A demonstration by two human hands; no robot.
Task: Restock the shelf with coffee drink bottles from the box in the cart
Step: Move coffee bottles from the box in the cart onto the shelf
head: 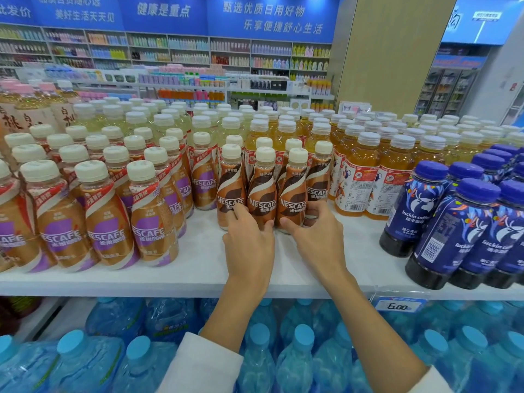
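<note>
White shelf in a store aisle, bottles crowding its back; both arms reach over its front edge, left hand and right hand fingers clamped on brown coffee bottles mid-shelf

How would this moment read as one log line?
stage: placing | hands: left, right on brown Nescafe bottles | shelf: front gap

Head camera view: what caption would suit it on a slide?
Both hands press brown Nescafé bottles onto the white shelf.
</note>
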